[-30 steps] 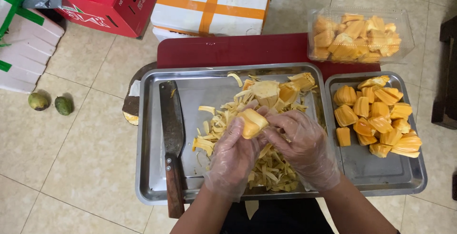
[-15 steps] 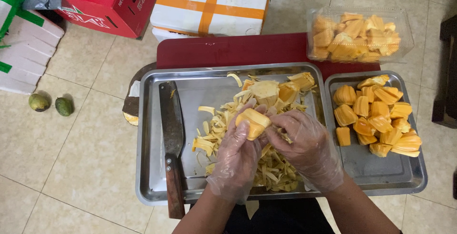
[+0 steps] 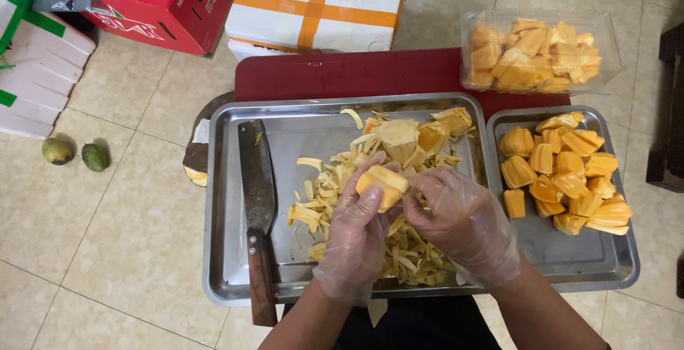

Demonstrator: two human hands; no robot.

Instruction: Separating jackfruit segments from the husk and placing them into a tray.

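Both my hands wear thin clear gloves. My left hand (image 3: 356, 239) holds an orange-yellow jackfruit pod (image 3: 382, 185) over the large steel tray (image 3: 292, 136). My right hand (image 3: 463, 225) pinches the pod's right end with its fingertips. Under the hands lies a heap of pale fibre strips (image 3: 335, 179). A chunk of jackfruit with pods still in it (image 3: 410, 136) sits at the tray's far side. A cleaver with a wooden handle (image 3: 258, 207) rests along the tray's left side.
A smaller steel tray (image 3: 570, 254) on the right holds several peeled pods (image 3: 563, 172). A clear plastic box of pods (image 3: 538, 51) stands on a red board (image 3: 342, 76). Cardboard boxes (image 3: 313, 1) line the far floor. Two small green fruits (image 3: 75, 154) lie at left.
The pod has been turned slightly in my left hand, and my right fingers have shifted along its right end. The trays and cleaver have not moved.
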